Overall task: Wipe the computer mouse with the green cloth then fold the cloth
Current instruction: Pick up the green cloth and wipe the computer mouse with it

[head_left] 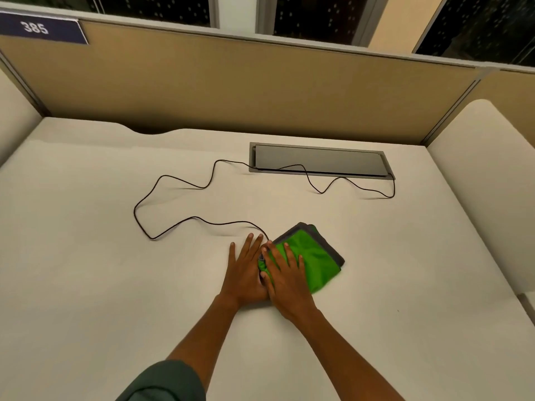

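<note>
The green cloth [317, 256], with a grey backing showing along its far edge, lies bunched on the white desk [115, 270] near the front middle. My right hand [286, 282] is pressed on top of its left part, fingers spread and the thumb curled round the cloth's left edge. My left hand [246, 270] lies flat on the desk right beside it, touching the right hand, fingers apart. The mouse's black cable [173, 224] ends between my two hands. The mouse itself is hidden under the cloth and my hands.
The cable loops over the desk's left middle and runs back to a grey cable hatch [318, 160] at the rear. Tan partition walls [231, 88] close the desk at the back and sides. A "385" sign [37, 28] hangs top left.
</note>
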Demonstrator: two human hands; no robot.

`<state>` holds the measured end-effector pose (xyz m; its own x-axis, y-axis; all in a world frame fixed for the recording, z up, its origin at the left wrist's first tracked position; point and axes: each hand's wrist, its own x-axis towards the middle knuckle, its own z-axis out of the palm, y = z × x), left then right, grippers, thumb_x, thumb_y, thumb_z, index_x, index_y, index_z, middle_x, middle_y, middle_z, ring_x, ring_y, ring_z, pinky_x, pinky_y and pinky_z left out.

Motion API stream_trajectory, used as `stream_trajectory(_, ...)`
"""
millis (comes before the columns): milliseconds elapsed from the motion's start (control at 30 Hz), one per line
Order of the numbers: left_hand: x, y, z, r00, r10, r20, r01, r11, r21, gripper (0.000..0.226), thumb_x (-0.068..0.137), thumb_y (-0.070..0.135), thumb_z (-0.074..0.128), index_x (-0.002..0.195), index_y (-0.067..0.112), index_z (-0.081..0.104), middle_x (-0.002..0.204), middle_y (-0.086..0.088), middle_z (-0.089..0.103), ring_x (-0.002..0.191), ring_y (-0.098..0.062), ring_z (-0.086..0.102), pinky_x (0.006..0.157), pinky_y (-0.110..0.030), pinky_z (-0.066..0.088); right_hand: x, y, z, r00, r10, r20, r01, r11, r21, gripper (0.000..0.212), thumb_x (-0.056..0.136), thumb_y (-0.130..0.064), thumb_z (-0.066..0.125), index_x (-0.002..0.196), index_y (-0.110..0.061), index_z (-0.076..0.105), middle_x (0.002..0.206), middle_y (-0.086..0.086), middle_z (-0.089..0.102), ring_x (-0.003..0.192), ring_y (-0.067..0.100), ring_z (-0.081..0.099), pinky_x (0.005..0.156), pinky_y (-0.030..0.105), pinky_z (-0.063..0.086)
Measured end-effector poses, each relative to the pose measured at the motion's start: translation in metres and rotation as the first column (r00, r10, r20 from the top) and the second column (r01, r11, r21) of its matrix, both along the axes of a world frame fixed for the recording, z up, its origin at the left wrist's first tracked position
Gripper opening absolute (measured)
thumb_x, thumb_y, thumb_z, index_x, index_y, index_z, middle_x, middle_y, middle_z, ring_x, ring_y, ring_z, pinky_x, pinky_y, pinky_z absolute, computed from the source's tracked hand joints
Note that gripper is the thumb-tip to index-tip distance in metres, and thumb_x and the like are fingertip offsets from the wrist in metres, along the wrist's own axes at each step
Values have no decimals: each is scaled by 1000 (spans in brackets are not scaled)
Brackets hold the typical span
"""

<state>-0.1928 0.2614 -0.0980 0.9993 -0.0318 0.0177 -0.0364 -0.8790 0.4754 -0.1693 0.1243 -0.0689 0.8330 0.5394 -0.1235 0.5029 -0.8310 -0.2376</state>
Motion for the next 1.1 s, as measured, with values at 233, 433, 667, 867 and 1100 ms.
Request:
stream_trajectory(233, -1, 2, -2, 1000, -12, 19, 13, 1000, -27, 108, 68, 75, 51, 153, 16, 21, 164, -3, 10, 152, -22, -4, 121, -58, -2, -5, -15, 2, 981, 147, 127, -146, 989, -11, 54, 90, -33, 57, 140, -18, 44, 151, 0, 39, 137, 38, 36, 104, 59, 38)
stream_trajectory(433, 1, 3, 0, 1000, -22, -6, 22, 1000, 1, 116, 62, 81, 57, 152, 15, 25, 164, -5, 8, 152, -22, -7, 121, -55, -5, -14, -34, -8, 942, 226, 246, -229, 973, -18, 45, 92, -32, 47, 136, -22, 49, 148, -2, 43, 136, 36, 38, 103, 58, 39)
stream_trajectory(667, 0, 4, -4, 999, -15, 31, 15, 1000, -9, 122, 58, 84, 60, 151, 12, 29, 163, -4, 12, 152, -22, -4, 121, -55, -2, -24, -54, -18, 925, 216, 313, -239, 970, 34, 43, 96, -29, 38, 137, -21, 47, 149, -1, 41, 135, 41, 37, 102, 56, 42)
stream_trajectory(867, 0, 3, -5, 999, -1, 38, 2, 1000, -21, 119, 57, 83, 59, 150, 13, 31, 164, -4, 12, 152, -22, -4, 122, -54, -3, -36, -61, -23, 936, 147, 319, -193, 974, 117, 41, 98, -24, 40, 138, -16, 47, 148, 3, 42, 135, 38, 39, 99, 50, 47)
stream_trajectory(1100, -1, 2, -5, 998, 10, 68, -8, 1000, -26, 122, 54, 85, 64, 148, 14, 34, 163, -1, 10, 152, -20, -5, 122, -55, -2, -43, -67, -23, 940, 113, 321, -173, 971, 165, 39, 101, -18, 36, 138, -10, 46, 147, 9, 41, 135, 30, 42, 102, 43, 47)
